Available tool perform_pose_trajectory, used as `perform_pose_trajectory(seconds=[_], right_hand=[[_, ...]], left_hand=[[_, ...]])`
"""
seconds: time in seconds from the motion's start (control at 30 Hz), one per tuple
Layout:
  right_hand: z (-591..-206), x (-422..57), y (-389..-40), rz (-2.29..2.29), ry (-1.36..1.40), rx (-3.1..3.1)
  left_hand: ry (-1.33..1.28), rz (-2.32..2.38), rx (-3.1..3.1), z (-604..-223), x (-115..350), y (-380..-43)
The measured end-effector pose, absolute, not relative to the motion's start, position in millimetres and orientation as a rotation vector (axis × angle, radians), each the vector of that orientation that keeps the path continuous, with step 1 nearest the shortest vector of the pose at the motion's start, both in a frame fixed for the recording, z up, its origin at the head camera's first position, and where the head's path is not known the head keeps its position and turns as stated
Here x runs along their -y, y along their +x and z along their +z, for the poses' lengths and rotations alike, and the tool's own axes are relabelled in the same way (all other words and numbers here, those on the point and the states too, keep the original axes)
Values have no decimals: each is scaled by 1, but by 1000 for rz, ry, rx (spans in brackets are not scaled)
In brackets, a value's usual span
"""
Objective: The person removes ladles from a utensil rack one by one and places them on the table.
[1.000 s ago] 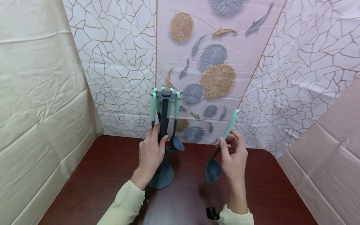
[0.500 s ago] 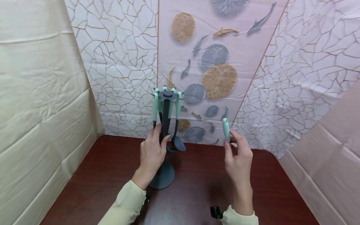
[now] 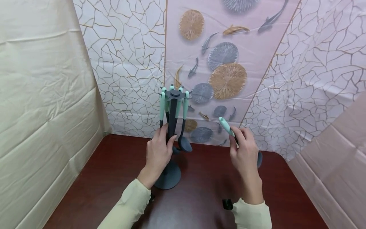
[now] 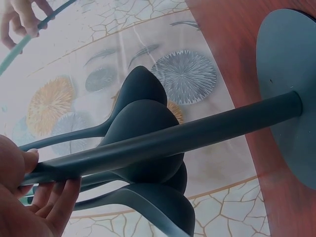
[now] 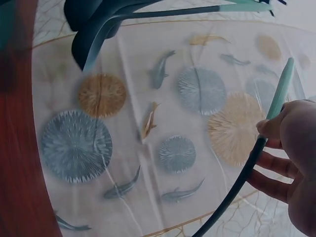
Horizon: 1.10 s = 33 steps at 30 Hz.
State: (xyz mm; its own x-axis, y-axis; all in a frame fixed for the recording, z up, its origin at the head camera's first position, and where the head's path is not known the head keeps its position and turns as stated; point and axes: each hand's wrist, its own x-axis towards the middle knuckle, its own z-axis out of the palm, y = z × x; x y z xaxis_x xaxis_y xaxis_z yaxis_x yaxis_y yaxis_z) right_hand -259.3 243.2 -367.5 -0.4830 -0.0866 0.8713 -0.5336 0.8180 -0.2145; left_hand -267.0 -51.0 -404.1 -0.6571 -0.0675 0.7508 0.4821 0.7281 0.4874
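Observation:
My left hand [image 3: 159, 148] grips the dark post of a utensil stand [image 3: 172, 117], whose round base [image 3: 169, 176] is on the table. Several utensils with mint-green handles hang from the stand's top ring [image 3: 175, 94]; in the left wrist view their dark heads [image 4: 143, 138] bunch around the post. Off to the right, my right hand [image 3: 244, 154] pinches a ladle, its mint handle [image 3: 225, 124] tilted up to the left. Behind that hand most of the ladle is hidden, and only an edge of its dark bowl [image 3: 259, 159] shows. The right wrist view shows the dark shaft [image 5: 232, 185] beneath the fingers.
A dark red-brown table [image 3: 200, 190] lies under both hands. Patterned cloth [image 3: 128, 63] with fish and round motifs hangs behind it. Beige cloth [image 3: 43, 111] hangs at the left side, and pinkish cloth [image 3: 337, 165] at the right.
My right hand has moved a little right and turned the ladle: its handle, which leaned right, now leans left, and its bowl has swung behind the hand. The left hand keeps its grip on the post.

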Motion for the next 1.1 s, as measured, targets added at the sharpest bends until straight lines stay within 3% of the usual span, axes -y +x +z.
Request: perform_pose_trajectory(seconds=[0.43, 1.1], right_hand=[[-352, -255, -291, 355, 622, 2183], [-377, -267, -341, 108, 749, 2433]], left_hand=[[-302, -895, 2139, -402, 54, -265], [-312, -892, 2173, -404, 53, -266]])
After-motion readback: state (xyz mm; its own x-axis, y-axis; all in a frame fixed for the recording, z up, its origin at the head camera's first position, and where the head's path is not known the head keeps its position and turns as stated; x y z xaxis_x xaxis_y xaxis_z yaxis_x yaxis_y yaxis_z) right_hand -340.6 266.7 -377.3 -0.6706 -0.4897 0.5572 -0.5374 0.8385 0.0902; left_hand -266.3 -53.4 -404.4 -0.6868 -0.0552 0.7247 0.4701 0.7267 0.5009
